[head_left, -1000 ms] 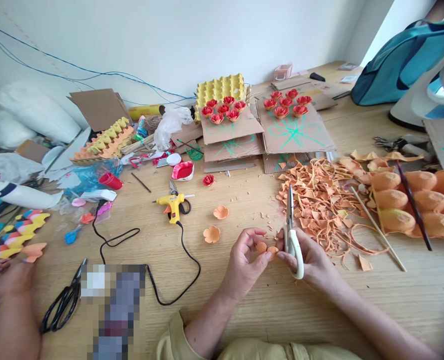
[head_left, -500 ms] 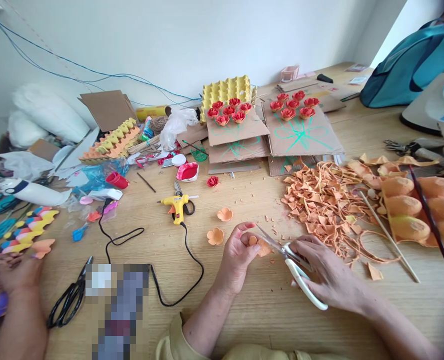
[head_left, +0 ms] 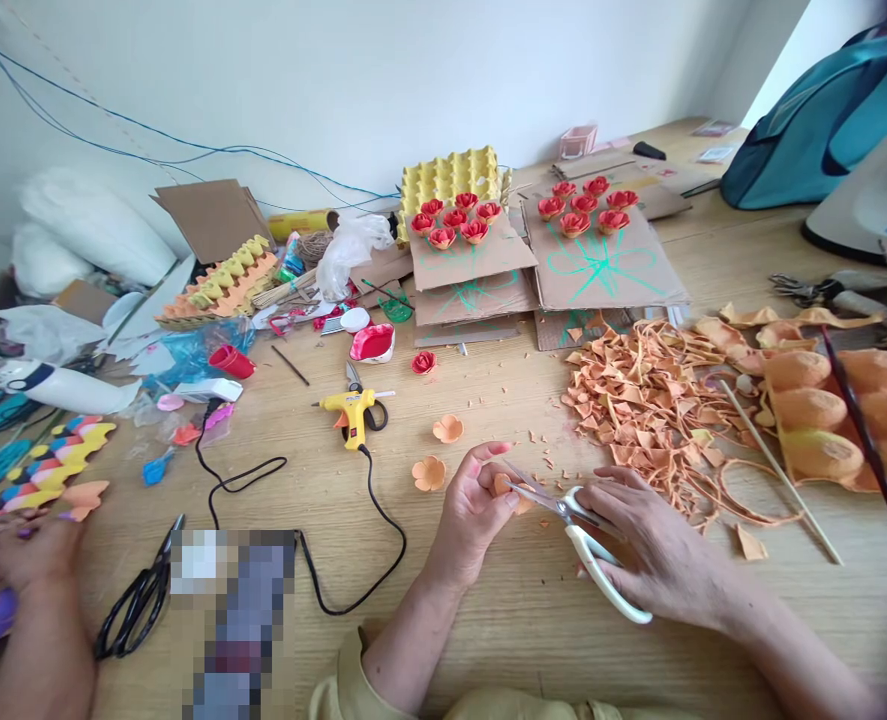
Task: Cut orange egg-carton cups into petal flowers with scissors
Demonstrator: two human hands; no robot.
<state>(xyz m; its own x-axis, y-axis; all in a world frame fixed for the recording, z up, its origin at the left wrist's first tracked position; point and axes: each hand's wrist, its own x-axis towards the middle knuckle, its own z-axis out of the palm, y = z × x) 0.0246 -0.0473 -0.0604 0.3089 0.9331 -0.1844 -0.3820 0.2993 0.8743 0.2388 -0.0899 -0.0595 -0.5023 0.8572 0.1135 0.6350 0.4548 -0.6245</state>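
Note:
My left hand [head_left: 479, 510] pinches a small orange egg-carton piece [head_left: 524, 504] between thumb and fingers. In my right hand [head_left: 649, 550] is a pair of white-handled scissors [head_left: 600, 575], its blades apart and pointing left at the carton piece. The blades partly cover that piece. Left of my left hand, two orange flower-shaped cups [head_left: 429, 473] lie on the wooden table. Beyond them sits one red-painted paper rose [head_left: 423, 363]. A heap of orange carton scraps [head_left: 638, 400] lies behind my right hand.
A yellow glue gun [head_left: 354, 418] with a black cord rests at centre-left, near black-handled scissors [head_left: 137, 600]. Cardboard sheets [head_left: 600, 265] carry red roses at the back. An orange egg tray [head_left: 810, 410] stands at right. Another person's hands [head_left: 30, 555] are at far left.
The scissor blades have shifted slightly in front of the carton piece, and their opening looks changed. Both hands stay in nearly the same place; the view has moved a little.

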